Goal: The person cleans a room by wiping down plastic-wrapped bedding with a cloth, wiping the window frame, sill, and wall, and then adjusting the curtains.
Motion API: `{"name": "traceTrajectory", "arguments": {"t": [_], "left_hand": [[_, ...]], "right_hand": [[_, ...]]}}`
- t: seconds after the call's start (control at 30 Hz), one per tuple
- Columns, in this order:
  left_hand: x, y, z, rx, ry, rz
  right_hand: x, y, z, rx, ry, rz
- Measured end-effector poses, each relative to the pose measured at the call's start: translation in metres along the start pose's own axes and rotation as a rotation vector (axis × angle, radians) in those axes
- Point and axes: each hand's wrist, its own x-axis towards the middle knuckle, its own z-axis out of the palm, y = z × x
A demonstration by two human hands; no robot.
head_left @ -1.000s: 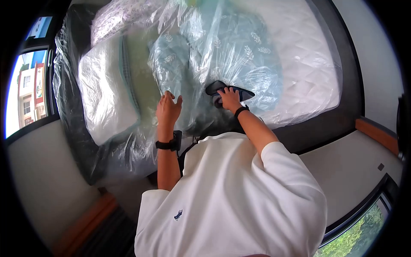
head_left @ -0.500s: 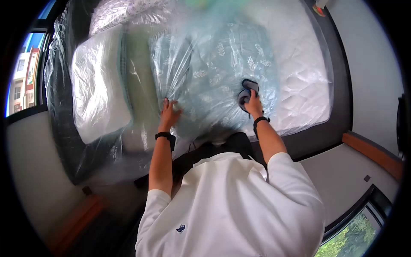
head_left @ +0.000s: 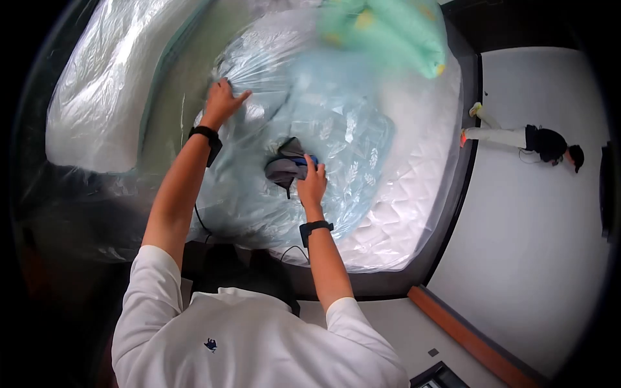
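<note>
grey item (head_left: 284,171), right hand (head_left: 312,185) curled, gripping it

Right side of view: broad, smooth pale-grey surface (head_left: 504,233), unadorned and softly lit; wall or floor not determinable. A large dark rectangular area (head_left: 530,26) borders it above; a narrow black upright-looking object (head_left: 606,191) sits at the extreme right edge. Bed: white diamond-quilted mattress (head_left: 404,204) within a charcoal-grey bed surround (head_left: 381,282). Lower right: long reddish-brown strip (head_left: 466,333) running diagonally; beside it, a light-grey flat panel (head_left: 381,323) bearing a small dark square plate (head_left: 433,352). Bottom edge: part of a black rectangular frame (head_left: 440,373). Lower left: deep shadow, details unreadable.
</note>
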Motion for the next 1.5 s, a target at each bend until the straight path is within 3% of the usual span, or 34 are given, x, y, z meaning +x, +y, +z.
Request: {"name": "traceTrajectory", "arguments": {"t": [0.17, 0.3, 0.37, 0.47, 0.57, 0.63, 0.7, 0.77, 0.83, 0.87, 0.93, 1.0, 1.07, 1.13, 1.2, 1.33, 1.37, 1.4, 1.43, 1.5], "left_hand": [[-0.009, 0.041, 0.005, 0.084, -0.153, -0.197], [0.012, 0.049, 0.014, 0.120, -0.157, -0.227], [0.020, 0.044, 0.019, 0.131, -0.202, -0.215], [0.010, 0.016, 0.014, 0.083, -0.152, -0.123], [-0.027, -0.052, -0.033, 0.132, -0.279, -0.099], [-0.052, -0.129, -0.036, -0.232, -0.412, -0.071], [-0.089, -0.199, -0.013, -0.412, -0.423, -0.015], [-0.108, -0.272, 0.057, -0.591, -0.438, 0.040], [-0.116, -0.344, 0.156, -0.633, -0.247, 0.136], [-0.117, -0.379, 0.214, -0.638, -0.252, 0.155], [-0.107, -0.444, 0.331, -0.331, 0.020, 0.124], [-0.101, -0.480, 0.398, -0.220, 0.047, 0.075], [-0.092, -0.483, 0.424, -0.100, 0.063, 0.013], [-0.078, -0.468, 0.433, -0.053, 0.081, 0.028], [-0.073, -0.453, 0.436, -0.011, 0.096, 0.015], [-0.082, -0.427, 0.443, 0.079, 0.240, 0.045], [-0.088, -0.421, 0.443, 0.088, 0.235, 0.054], [-0.098, -0.414, 0.441, 0.107, 0.369, 0.143], [-0.110, -0.404, 0.439, 0.123, 0.502, 0.238], [-0.153, -0.380, 0.434, 0.149, 0.504, 0.308]], "right_hand": [[-0.018, 0.094, -0.057, -0.155, 0.112, 0.346], [-0.006, 0.092, -0.079, 0.037, 0.194, 0.467], [-0.004, 0.066, -0.075, 0.272, 0.312, 0.263], [-0.016, 0.002, -0.045, 0.102, 0.134, 0.042], [-0.074, -0.071, 0.018, 0.082, 0.013, -0.108], [-0.109, -0.077, 0.088, 0.128, -0.009, -0.104], [-0.128, -0.050, 0.175, 0.184, 0.191, -0.141], [-0.130, -0.005, 0.267, 0.191, 0.403, -0.176], [-0.122, 0.058, 0.369, 0.156, 0.515, -0.190], [-0.116, 0.091, 0.417, 0.081, 0.498, -0.179], [-0.099, 0.150, 0.501, 0.001, 0.499, -0.159], [-0.084, 0.208, 0.560, -0.217, 0.250, -0.258], [-0.072, 0.253, 0.558, -0.338, 0.160, -0.258], [-0.067, 0.283, 0.518, -0.450, 0.238, -0.167], [-0.066, 0.310, 0.480, -0.477, 0.302, 0.033], [-0.056, 0.392, 0.461, -0.233, 0.385, 0.705], [-0.055, 0.400, 0.455, -0.201, 0.426, 0.683], [-0.052, 0.399, 0.456, -0.193, 0.422, 0.694], [-0.046, 0.394, 0.462, -0.219, 0.511, 0.498], [-0.047, 0.374, 0.477, -0.219, 0.603, 0.159]]}}
